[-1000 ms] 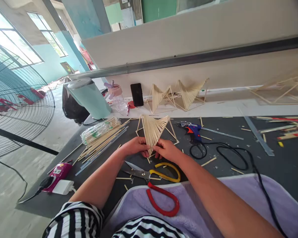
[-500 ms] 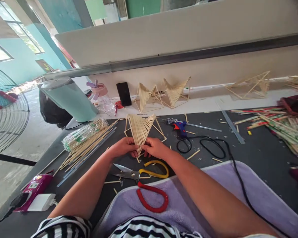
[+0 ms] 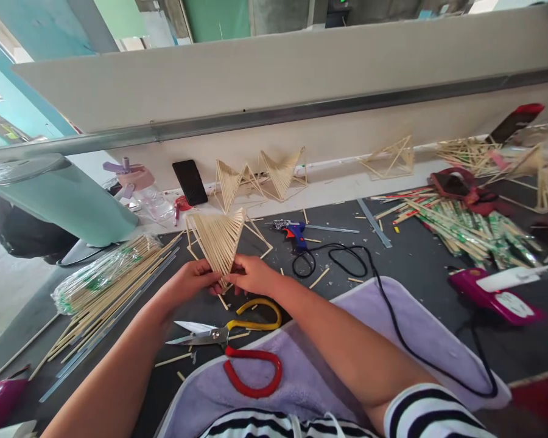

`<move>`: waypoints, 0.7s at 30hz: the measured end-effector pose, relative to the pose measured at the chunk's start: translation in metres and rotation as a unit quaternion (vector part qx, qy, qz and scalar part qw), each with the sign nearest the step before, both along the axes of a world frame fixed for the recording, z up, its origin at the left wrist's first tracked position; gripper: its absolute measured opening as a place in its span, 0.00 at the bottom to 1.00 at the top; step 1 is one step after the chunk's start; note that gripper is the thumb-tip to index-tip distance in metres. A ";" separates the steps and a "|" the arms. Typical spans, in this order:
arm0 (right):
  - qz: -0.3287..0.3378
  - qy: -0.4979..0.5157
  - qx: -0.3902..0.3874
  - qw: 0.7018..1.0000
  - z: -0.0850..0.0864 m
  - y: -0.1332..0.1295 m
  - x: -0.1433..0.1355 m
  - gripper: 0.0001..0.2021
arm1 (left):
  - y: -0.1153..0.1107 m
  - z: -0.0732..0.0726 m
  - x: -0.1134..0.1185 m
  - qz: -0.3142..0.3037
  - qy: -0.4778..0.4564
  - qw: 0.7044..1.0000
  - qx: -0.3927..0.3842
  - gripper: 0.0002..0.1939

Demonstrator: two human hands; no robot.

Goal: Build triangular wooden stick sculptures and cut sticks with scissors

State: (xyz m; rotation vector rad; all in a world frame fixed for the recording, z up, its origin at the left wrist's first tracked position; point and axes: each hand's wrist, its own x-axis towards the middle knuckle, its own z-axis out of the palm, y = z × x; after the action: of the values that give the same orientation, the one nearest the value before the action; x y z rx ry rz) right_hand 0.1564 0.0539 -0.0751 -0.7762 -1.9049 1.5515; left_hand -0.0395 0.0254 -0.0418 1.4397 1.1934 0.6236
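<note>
Stick model just left of frame ctr, over dark tabletop. L hand + R hand both nearly closed, fingers pinching its near tip from either side. Step in hand: prob. aligning/pressing sticks at tip. Next move likely calls for light, even pinch, tip kept steady; scissors lie apart, lower ctr, glue gun right of ctr

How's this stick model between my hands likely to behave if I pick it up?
The stick model is probably light, being thin pieces with open sides. It should be fairly stiff, as straight lengths frame it, but those slender pieces could snap if squeezed.
</note>
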 end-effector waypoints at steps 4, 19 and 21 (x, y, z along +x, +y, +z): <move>-0.051 -0.027 0.008 0.998 0.003 -0.006 -0.006 0.07 | -0.001 0.002 0.002 0.039 0.007 0.997 0.061 0.16; -0.142 -0.100 0.147 0.974 -0.011 -0.010 -0.012 0.09 | -0.007 -0.006 0.018 0.096 0.048 0.985 0.136 0.12; -0.142 -0.101 0.142 0.974 -0.015 -0.010 -0.012 0.09 | -0.008 -0.008 0.019 0.089 0.024 0.988 0.122 0.11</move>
State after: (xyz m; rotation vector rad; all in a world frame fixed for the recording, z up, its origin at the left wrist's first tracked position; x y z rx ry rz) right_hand 0.1442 0.0440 -0.0904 -1.0545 -1.9962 1.0343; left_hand -0.0203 0.0175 -0.0500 1.5684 1.3284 0.8875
